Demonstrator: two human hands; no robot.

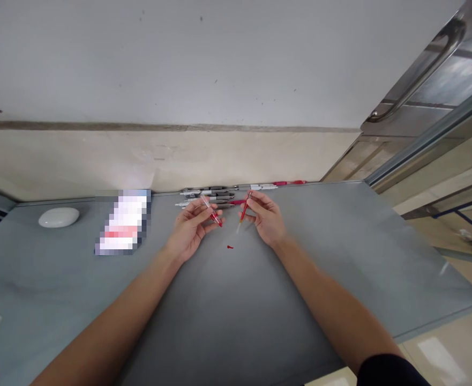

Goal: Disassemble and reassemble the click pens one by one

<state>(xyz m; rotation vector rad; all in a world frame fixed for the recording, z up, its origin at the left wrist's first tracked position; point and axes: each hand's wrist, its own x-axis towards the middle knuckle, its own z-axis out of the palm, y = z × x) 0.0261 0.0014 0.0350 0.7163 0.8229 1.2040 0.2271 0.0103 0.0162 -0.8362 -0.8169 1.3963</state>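
My left hand pinches a clear pen barrel with a red end, slanting down to the right. Between the thumb and fingers of my right hand is a red pen refill, its pale, thin end pointing down toward the table. The two parts are apart from each other. A small red pen piece lies on the table below and between my hands. Just behind them, several white and grey pens are laid side by side, partly hidden by my fingers.
On the grey table, a white computer mouse lies at the far left. Beside it is a blurred-out flat rectangle. A pen with a red end lies against the wall. A metal door handle is at upper right.
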